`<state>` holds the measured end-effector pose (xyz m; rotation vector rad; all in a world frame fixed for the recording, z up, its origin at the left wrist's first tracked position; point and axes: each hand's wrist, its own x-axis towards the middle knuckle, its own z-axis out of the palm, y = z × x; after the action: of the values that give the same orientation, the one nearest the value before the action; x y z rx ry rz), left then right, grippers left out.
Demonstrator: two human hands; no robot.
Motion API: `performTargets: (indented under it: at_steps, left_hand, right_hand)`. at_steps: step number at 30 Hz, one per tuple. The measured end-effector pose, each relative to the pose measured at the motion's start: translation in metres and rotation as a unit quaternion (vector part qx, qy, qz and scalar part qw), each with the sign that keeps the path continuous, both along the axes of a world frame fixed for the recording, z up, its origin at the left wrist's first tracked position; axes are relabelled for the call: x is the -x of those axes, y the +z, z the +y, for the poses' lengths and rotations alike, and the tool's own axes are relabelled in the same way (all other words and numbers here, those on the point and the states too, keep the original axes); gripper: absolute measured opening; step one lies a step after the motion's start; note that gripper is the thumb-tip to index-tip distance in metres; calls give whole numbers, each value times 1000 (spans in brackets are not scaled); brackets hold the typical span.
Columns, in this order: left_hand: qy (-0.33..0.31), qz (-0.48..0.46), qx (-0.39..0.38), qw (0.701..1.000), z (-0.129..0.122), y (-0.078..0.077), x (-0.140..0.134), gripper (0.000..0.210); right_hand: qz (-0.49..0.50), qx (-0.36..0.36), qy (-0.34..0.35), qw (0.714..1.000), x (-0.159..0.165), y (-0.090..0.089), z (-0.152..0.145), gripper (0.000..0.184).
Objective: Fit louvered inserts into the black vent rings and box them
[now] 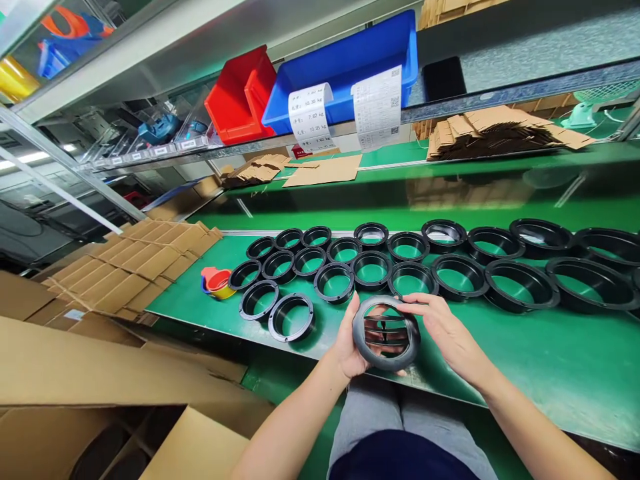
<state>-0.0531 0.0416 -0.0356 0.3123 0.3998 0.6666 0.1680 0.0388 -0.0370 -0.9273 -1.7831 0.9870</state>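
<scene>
My left hand (pixel 351 340) is wrapped round the left side of a round black air vent (pixel 387 363) with slats across its opening, with fingertips showing beneath the lower right edge. The vent is held above the front edge of the bench, its ring tilted toward me. Stretched-out fingers of my right hand (pixel 445 330) touch the upper right of the vent's rim; the thumb is hidden. Just beyond my hands, several black flanged rings (pixel 370 270) stand in rows on the green bench top (pixel 500 353). One more black ring (pixel 293 319) is left of my left hand.
Small coloured cups (pixel 219 283) sit at the bench's left end. Bundled flat cardboard (pixel 125 267) and an open carton (pixel 100 373) are on the left. A shelf above carries a red bin (pixel 240 100), a blue bin (pixel 345 63) and hanging paper labels (pixel 377 110).
</scene>
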Motion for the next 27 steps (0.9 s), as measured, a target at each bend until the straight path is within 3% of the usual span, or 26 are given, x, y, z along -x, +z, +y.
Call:
performTargets:
  at_steps: [5, 8, 10, 13, 15, 18, 21, 24, 27]
  left_hand:
    - [8, 26, 11, 1000, -1, 2, 10, 78]
    - [55, 45, 18, 997, -9, 2, 18, 78]
    - [93, 56, 31, 994, -20, -3, 26, 79]
    - [94, 85, 79, 989, -43, -14, 40, 84]
    - [100, 108, 107, 983, -56, -19, 49, 86]
    - [161, 111, 102, 975, -72, -13, 67, 87]
    - [218, 110, 61, 968, -87, 1, 92, 91]
    - [334, 213, 33, 918, -103, 5, 121, 75]
    - [457, 318, 41, 830, -113, -2, 143, 54]
  right_hand:
    - [-15, -9, 1, 1000, 9, 1, -1, 45]
    - [-90, -74, 20, 993, 21, -3, -7, 47]
    - [-172, -159, 77, 969, 31, -9, -13, 60]
    - [-248, -241, 159, 925, 51, -13, -18, 89]
    - [-260, -238, 203, 913, 69, -11, -18, 101]
    - [-256, -216, 279, 900, 106, -1, -10, 115]
    - [-237, -206, 297, 902, 151, 10, 8, 110]
    - [-231, -243, 211, 918, 197, 15, 35, 97]
    - [-284, -313, 153, 893, 232, 6, 55, 93]
